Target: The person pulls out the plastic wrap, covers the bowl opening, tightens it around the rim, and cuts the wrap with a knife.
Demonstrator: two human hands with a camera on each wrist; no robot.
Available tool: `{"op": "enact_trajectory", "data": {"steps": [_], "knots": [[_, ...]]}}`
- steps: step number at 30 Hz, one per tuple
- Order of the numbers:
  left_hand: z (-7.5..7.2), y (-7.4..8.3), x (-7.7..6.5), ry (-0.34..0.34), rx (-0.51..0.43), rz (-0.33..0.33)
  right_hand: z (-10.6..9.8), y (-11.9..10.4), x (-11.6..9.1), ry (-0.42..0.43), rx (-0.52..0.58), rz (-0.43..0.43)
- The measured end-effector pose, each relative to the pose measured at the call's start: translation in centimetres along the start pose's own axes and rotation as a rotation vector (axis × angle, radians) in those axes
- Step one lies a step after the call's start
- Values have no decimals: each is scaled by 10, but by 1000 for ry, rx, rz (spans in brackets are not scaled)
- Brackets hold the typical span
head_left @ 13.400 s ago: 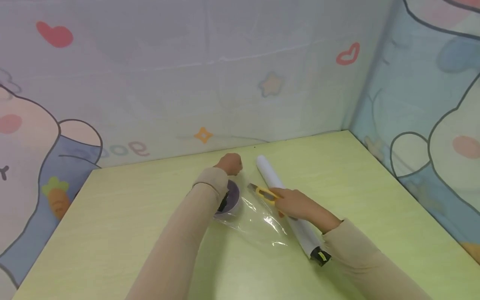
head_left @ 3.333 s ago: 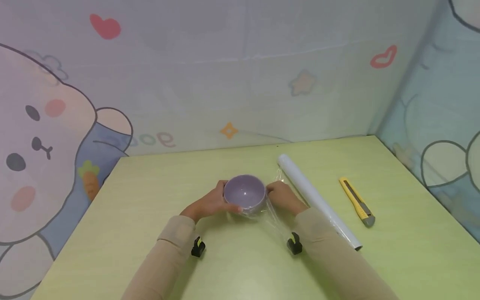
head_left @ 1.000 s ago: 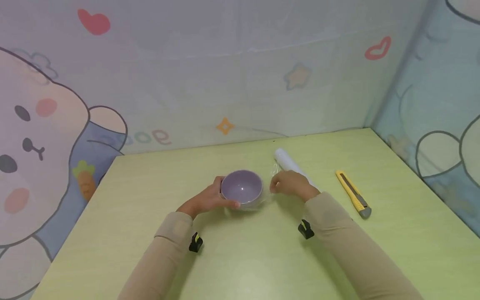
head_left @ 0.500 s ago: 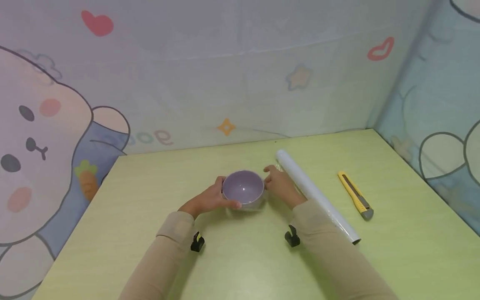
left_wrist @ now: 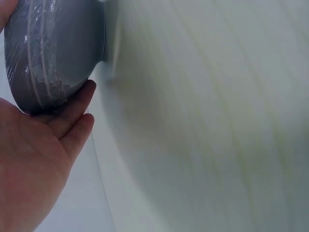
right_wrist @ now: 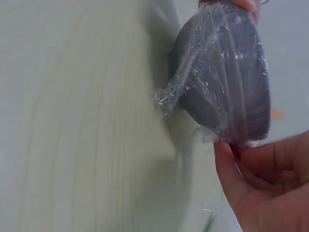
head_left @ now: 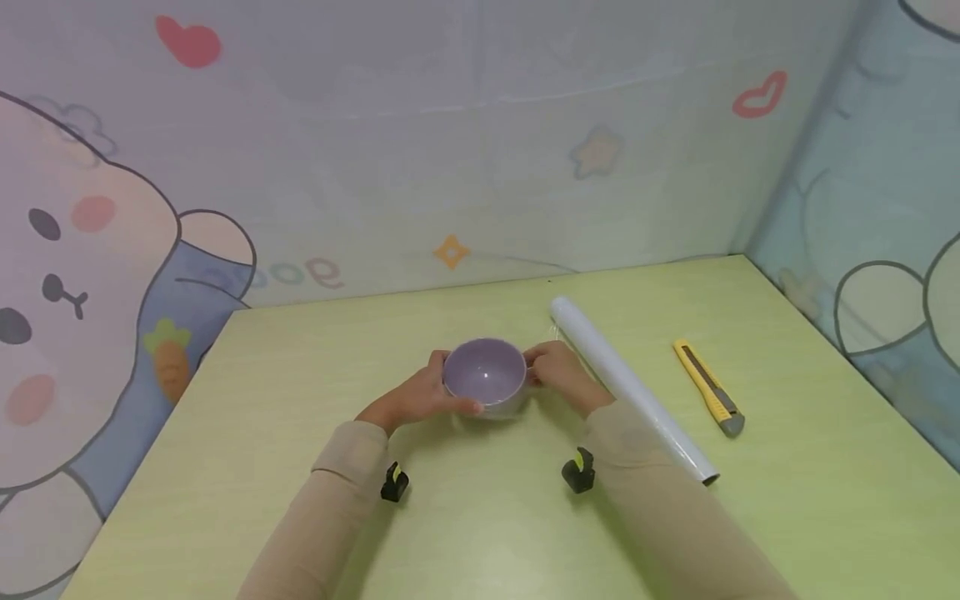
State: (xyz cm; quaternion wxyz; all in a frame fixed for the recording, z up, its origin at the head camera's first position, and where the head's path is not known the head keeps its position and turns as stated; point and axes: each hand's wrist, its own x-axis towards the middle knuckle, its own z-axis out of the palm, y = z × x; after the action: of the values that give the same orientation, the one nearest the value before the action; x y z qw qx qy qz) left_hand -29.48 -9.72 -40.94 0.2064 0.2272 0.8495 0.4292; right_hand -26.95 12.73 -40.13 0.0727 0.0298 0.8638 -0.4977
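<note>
A purple bowl point(head_left: 484, 367) stands upright near the middle of the table, with clear cling film point(right_wrist: 212, 72) over it. In the right wrist view the film is wrinkled down the bowl's side and bunched in a loose tuft near the base. My left hand point(head_left: 420, 398) grips the bowl from the left, thumb along the near side; the left wrist view shows fingers under its curved wall point(left_wrist: 72, 43). At the bowl's right edge, my right hand point(head_left: 561, 375) pinches the film between thumb and curled fingers point(right_wrist: 227, 166). The bowl hides part of the right fingertips.
A white roll of cling film point(head_left: 630, 387) lies slantwise just right of my right hand. Farther right is a yellow utility knife point(head_left: 707, 387). A printed cloth backdrop point(head_left: 360, 167) rises behind the table point(head_left: 300, 358).
Earlier, the right hand held the utility knife by the roll; the knife now lies at the right. Lately the right hand has moved back from the roll to the bowl's side. The left hand keeps its hold.
</note>
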Motion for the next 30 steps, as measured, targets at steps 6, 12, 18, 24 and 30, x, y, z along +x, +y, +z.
{"op": "enact_trajectory", "data": {"steps": [6, 12, 18, 24, 30], "knots": [[-7, 1, -3, 14, 3, -12, 5, -2, -14, -245, 154, -100], [-6, -3, 0, 12, -24, -34, 28, 2, -21, -171, 72, -96], [-3, -3, 1, 16, -30, -13, 44, 4, -25, 86, -242, -162], [-4, -2, -1, 27, -7, -22, 49, 7, -18, 172, -315, -197], [-5, -5, -1, 27, -3, -22, 48, -5, -23, 156, -347, -121]]}}
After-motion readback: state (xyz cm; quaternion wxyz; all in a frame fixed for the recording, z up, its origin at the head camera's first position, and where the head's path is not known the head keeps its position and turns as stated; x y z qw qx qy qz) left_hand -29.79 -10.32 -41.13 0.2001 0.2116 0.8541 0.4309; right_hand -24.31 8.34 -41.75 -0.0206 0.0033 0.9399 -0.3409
